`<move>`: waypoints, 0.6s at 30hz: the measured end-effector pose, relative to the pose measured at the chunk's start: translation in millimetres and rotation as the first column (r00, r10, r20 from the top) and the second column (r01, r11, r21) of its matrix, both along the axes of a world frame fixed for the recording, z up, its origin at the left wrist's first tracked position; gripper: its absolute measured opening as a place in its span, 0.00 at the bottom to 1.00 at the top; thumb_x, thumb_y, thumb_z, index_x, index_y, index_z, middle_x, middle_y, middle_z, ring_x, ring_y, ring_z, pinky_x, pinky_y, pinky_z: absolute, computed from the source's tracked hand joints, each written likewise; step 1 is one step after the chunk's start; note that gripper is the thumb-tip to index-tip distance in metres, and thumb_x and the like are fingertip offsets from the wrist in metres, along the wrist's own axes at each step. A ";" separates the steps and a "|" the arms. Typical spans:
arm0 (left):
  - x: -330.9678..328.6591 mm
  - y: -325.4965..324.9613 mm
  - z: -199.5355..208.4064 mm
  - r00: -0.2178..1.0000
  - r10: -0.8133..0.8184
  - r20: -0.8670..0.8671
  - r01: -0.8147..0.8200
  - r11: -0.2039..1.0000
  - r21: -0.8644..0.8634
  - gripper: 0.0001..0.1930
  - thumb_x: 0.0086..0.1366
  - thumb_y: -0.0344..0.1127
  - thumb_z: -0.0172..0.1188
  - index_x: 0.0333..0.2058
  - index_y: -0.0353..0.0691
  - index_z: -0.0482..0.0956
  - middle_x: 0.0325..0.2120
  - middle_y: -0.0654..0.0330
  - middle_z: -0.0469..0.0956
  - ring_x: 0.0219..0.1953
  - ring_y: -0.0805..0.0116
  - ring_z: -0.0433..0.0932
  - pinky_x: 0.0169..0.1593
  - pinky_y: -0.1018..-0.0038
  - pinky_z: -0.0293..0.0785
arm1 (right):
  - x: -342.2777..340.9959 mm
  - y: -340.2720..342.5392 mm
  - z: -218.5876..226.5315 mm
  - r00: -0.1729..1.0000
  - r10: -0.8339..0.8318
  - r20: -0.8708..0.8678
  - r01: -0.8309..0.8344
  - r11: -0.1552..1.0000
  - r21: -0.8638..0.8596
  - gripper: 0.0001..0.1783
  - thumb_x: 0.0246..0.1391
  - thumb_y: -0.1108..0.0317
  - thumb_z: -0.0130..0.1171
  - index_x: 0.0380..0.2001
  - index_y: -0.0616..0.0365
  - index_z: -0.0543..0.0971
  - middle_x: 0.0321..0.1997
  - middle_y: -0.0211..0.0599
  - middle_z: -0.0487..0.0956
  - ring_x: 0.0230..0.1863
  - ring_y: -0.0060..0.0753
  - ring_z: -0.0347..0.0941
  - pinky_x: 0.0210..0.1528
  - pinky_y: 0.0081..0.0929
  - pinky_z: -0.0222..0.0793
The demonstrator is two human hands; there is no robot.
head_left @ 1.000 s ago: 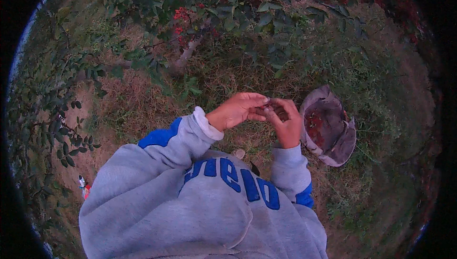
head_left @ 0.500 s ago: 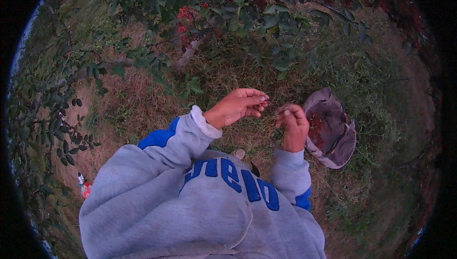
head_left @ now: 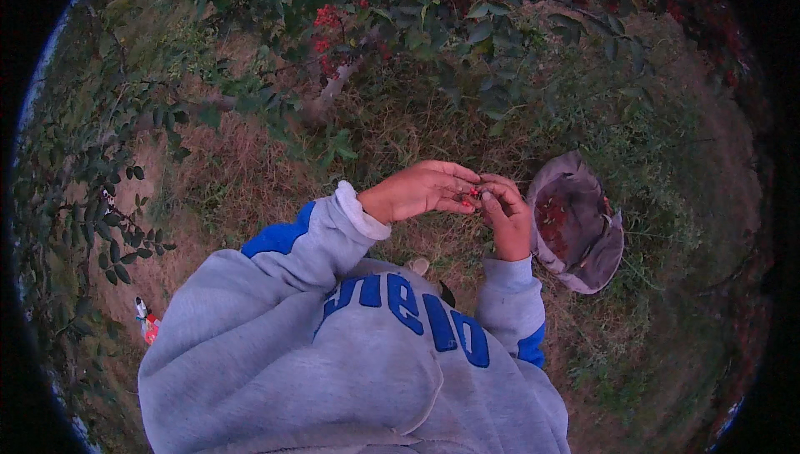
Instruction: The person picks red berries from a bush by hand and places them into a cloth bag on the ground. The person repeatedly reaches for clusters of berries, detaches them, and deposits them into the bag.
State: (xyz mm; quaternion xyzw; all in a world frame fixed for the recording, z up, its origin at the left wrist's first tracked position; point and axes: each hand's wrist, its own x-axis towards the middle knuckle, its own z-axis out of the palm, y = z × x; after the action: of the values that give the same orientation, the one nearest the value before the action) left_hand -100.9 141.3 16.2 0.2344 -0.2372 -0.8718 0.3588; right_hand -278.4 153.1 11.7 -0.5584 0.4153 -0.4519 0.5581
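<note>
My left hand (head_left: 421,190) and my right hand (head_left: 509,219) meet in front of my chest, fingertips nearly touching. Between them is a small sprig of red berries (head_left: 473,192), partly hidden by the fingers. The left fingers are closed around one side of it, while the right thumb and fingers pinch at its other side. Just right of the right hand, a greyish-brown cloth bag (head_left: 602,255) gapes wide, with red berries (head_left: 552,222) lying inside.
Leafy branches with red berry clusters (head_left: 327,19) spread across the far side. A pale trunk (head_left: 332,94) rises beyond my hands. Leafy twigs (head_left: 117,245) hang at the left, near a small red-and-white object (head_left: 148,325). Dry grass and weeds cover the ground.
My hands were apart and have come together around the berry sprig. The right hand has moved slightly left, its fingers now at the berries. The bag stays put.
</note>
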 end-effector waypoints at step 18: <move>-2.3 3.5 9.6 0.978 0.099 0.185 -0.051 0.967 -0.249 0.17 0.55 0.28 0.49 0.44 0.32 0.62 0.37 0.57 0.70 0.40 0.71 0.69 0.44 0.77 0.68 | 4.6 3.4 21.9 0.950 -0.102 -0.295 0.026 0.968 -0.251 0.12 0.36 0.76 0.56 0.30 0.60 0.71 0.36 0.36 0.69 0.26 0.20 0.65 0.25 0.15 0.62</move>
State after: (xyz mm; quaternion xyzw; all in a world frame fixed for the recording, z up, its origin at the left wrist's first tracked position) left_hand -103.2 144.8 25.9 0.2822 -0.3674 -0.7945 0.3926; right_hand -273.8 156.5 33.7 -0.6720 0.4561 -0.4256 0.3990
